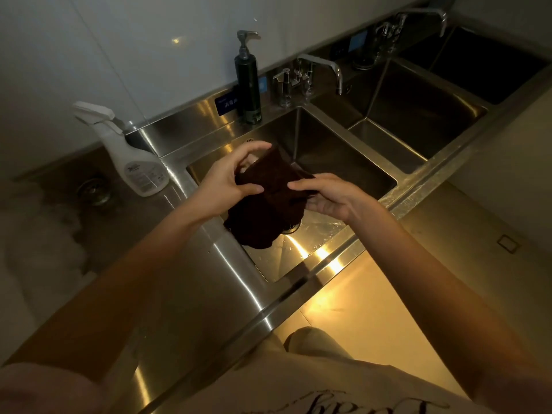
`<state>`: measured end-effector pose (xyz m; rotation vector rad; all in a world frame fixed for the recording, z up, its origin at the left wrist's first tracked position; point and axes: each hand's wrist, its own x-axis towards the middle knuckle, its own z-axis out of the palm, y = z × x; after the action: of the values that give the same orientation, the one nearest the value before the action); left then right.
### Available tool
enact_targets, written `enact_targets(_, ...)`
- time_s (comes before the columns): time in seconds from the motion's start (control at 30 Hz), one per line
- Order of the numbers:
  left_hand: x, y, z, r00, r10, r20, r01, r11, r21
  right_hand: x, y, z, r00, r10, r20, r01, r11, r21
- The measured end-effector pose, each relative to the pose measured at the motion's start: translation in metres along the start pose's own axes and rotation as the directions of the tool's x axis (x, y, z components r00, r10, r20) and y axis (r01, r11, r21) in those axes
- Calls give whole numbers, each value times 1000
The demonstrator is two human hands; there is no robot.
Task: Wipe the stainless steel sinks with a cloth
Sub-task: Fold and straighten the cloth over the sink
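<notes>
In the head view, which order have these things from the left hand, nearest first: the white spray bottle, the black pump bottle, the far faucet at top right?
From the left hand:
1. White spray bottle, to its left on the counter.
2. Black pump bottle, behind it on the sink ledge.
3. Far faucet, top right, by the last basin.

Dark brown cloth (265, 204) bunched above steel sinks (343, 135); hanging limp

A: So what's this person wearing? Bottom of the frame shows a light beige top with dark cursive lettering, upside down from here, can't read it.

B: Yeah, and both forearms are bare, left hand (222, 182) and right hand (331, 195) too. No watch, no gloves.
</notes>
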<state>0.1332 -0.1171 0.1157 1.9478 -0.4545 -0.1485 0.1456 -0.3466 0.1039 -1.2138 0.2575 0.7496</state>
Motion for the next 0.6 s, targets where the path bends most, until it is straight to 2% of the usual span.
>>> enact_targets(0.13, -9, -11, 3, 996, -79, -44, 73, 990, -118, -3, -21, 5, 976, -216, -38, 197, 938, -284)
enact_targets(0.23, -15, -16, 7, 977, -199, -77, 175, 953, -248, -13, -33, 14, 911, -408, 54, 372, 759, -534)
enact_targets(0.33, -14, -18, 5, 947, -322, -10, 305, 908, -288, -19, -35, 25, 834, -508, 214, 515, 579, -632)
enact_targets(0.4, -14, -19, 0, 909, -394, 136, 417, 861, -292, -23, -38, 30, 803, -507, 313, 566, 485, -667)
enact_targets(0.47, -12, -19, -6, 867, -398, 300, 483, 820, -307, -26, -40, 32, 786, -460, 414, 595, 380, -708)
enact_targets(0.53, -7, -13, -11, 846, -364, 390, 485, 829, -278, -27, -40, 34, 774, -415, 479, 606, 264, -750)
enact_targets(0.6, 1, -4, -14, 848, -316, 426, 419, 892, -172, -26, -38, 34, 775, -389, 498, 597, 194, -778)
